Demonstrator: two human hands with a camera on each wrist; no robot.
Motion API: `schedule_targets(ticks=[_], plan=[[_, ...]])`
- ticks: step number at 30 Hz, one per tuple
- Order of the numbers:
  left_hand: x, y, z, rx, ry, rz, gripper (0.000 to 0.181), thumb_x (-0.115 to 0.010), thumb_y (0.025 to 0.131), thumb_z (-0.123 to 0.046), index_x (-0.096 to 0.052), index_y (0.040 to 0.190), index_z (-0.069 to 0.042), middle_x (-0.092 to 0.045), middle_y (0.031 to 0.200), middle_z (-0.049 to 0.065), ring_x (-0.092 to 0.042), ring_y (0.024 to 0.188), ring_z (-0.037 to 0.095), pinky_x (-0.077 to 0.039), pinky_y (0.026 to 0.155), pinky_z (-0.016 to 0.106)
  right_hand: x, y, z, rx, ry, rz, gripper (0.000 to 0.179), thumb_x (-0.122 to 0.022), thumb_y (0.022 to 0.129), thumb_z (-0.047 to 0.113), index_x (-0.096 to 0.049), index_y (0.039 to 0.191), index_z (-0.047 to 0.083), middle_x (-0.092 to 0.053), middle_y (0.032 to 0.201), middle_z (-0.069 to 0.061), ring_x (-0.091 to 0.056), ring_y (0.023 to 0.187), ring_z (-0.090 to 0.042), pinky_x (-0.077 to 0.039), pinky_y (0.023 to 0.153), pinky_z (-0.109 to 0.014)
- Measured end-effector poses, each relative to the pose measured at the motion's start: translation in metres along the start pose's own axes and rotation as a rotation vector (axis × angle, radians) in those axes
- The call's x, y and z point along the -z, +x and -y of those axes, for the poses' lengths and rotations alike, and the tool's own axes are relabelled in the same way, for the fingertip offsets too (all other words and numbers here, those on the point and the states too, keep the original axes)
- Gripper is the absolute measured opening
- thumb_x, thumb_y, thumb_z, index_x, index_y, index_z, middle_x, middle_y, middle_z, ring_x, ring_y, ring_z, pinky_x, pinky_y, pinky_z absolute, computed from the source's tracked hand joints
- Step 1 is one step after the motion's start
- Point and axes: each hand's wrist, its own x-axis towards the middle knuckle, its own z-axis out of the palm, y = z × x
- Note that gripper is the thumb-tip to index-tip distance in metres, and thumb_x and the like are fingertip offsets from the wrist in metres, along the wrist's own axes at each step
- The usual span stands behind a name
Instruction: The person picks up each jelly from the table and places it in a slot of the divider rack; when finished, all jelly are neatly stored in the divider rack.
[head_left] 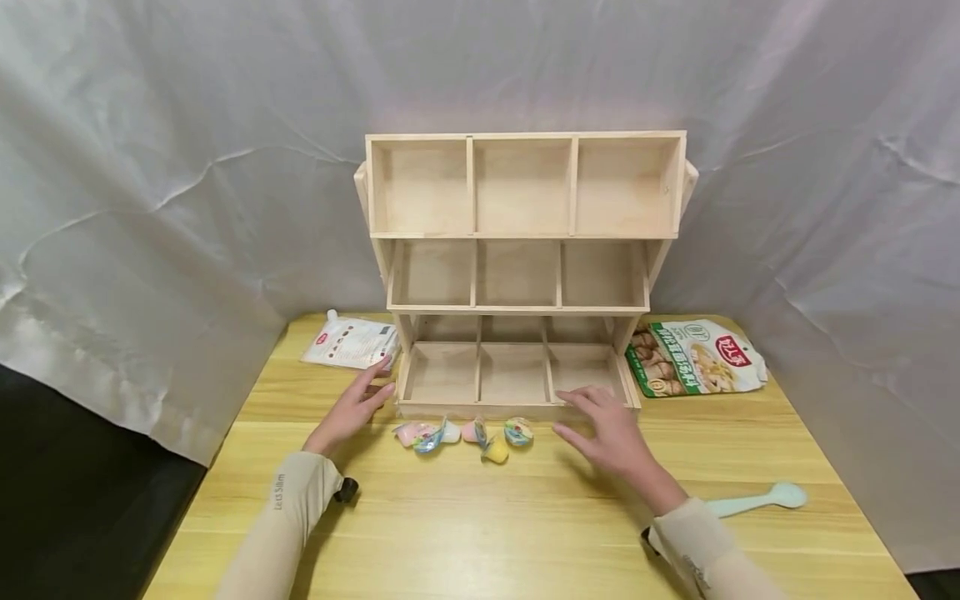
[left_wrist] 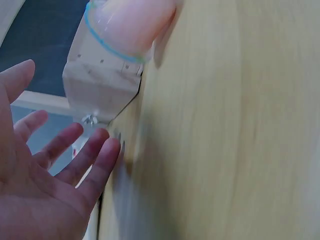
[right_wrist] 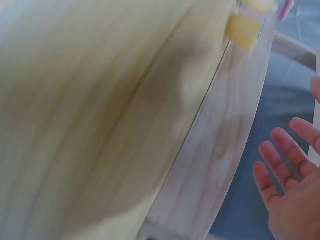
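Observation:
Several small jelly cups [head_left: 495, 450] with printed film lids lie in a loose row in front of a wooden rack [head_left: 517, 410]. Pink, white and yellow ones show among them. My left hand [head_left: 352, 412] hovers by the rack's front left corner, fingers spread and holding nothing. In the left wrist view a pink jelly cup [left_wrist: 132, 22] sits beyond those fingers [left_wrist: 102, 165]. To the right of the row, my right hand [head_left: 603, 429] is held near the rack's front edge, its fingers extended and apart from the cups. A yellow jelly cup [right_wrist: 245, 31] appears in the right wrist view.
The rack rises in three tiers of three compartments. A white spouted pouch [head_left: 352, 342] lies at its left, a green and white food packet [head_left: 697, 358] at its right. A pale green spoon [head_left: 783, 496] rests beside the right forearm. Grey sheeting [head_left: 187, 208] surrounds the table.

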Motion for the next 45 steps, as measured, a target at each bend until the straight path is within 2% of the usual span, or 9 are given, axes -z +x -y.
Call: schedule_targets(ticks=[5,8,14,18,23,32,45], plan=[[-0.008,0.0,0.001,0.016,-0.019,0.058,0.062,-0.049,0.111,-0.035,-0.026,0.165,-0.017,-0.039,0.156,0.026,-0.056,0.129,0.044,-0.053,0.098,0.048,-0.017,0.004,0.018,-0.022,0.044,0.075,0.049,-0.081,0.09,0.037,-0.07,0.132,0.013,-0.07,0.116,-0.007,-0.065,0.109,-0.026,-0.056,0.094,-0.05],[-0.01,-0.001,0.001,0.038,-0.021,0.063,0.062,-0.049,0.11,-0.039,-0.028,0.165,-0.021,-0.039,0.157,0.024,-0.055,0.129,0.043,-0.053,0.097,0.044,-0.024,0.006,0.026,-0.034,0.061,0.106,0.048,-0.081,0.09,0.035,-0.07,0.13,0.012,-0.07,0.113,-0.008,-0.067,0.103,-0.027,-0.058,0.089,-0.049],[-0.013,-0.002,0.004,0.053,-0.047,0.068,0.064,-0.054,0.109,-0.037,-0.026,0.165,-0.024,-0.038,0.16,0.023,-0.049,0.139,0.044,-0.045,0.111,0.056,-0.034,0.009,0.035,-0.072,0.061,0.144,0.048,-0.081,0.09,0.038,-0.07,0.132,0.016,-0.071,0.108,-0.006,-0.069,0.094,-0.026,-0.059,0.08,-0.042],[-0.015,-0.002,0.005,0.044,-0.091,0.083,0.066,-0.057,0.108,-0.033,-0.025,0.166,-0.024,-0.036,0.16,0.024,-0.044,0.143,0.046,-0.037,0.117,0.062,-0.038,0.01,0.037,-0.103,0.053,0.148,0.049,-0.082,0.089,0.039,-0.07,0.13,0.015,-0.072,0.108,-0.005,-0.069,0.093,-0.024,-0.059,0.081,-0.041],[-0.016,-0.003,0.008,0.056,-0.117,0.081,0.066,-0.057,0.107,-0.035,-0.026,0.165,-0.027,-0.036,0.16,0.025,-0.041,0.145,0.046,-0.034,0.119,0.063,-0.042,0.012,0.04,-0.121,0.063,0.145,0.049,-0.082,0.088,0.039,-0.071,0.128,0.012,-0.074,0.111,-0.006,-0.07,0.097,-0.023,-0.059,0.087,-0.044],[-0.018,-0.003,0.015,0.067,-0.129,0.055,0.065,-0.059,0.106,-0.039,-0.029,0.164,-0.035,-0.037,0.161,0.021,-0.039,0.147,0.043,-0.031,0.12,0.062,-0.048,0.016,0.042,-0.157,0.051,0.169,0.05,-0.082,0.088,0.04,-0.072,0.128,0.012,-0.074,0.123,-0.007,-0.071,0.111,-0.028,-0.056,0.098,-0.049],[-0.02,-0.005,0.015,0.066,-0.109,0.036,0.064,-0.059,0.105,-0.043,-0.03,0.163,-0.04,-0.036,0.162,0.02,-0.04,0.145,0.042,-0.033,0.12,0.061,-0.052,0.019,0.042,-0.179,0.052,0.201,0.047,-0.086,0.085,0.038,-0.075,0.123,0.013,-0.075,0.122,-0.006,-0.07,0.113,-0.029,-0.055,0.1,-0.049]])
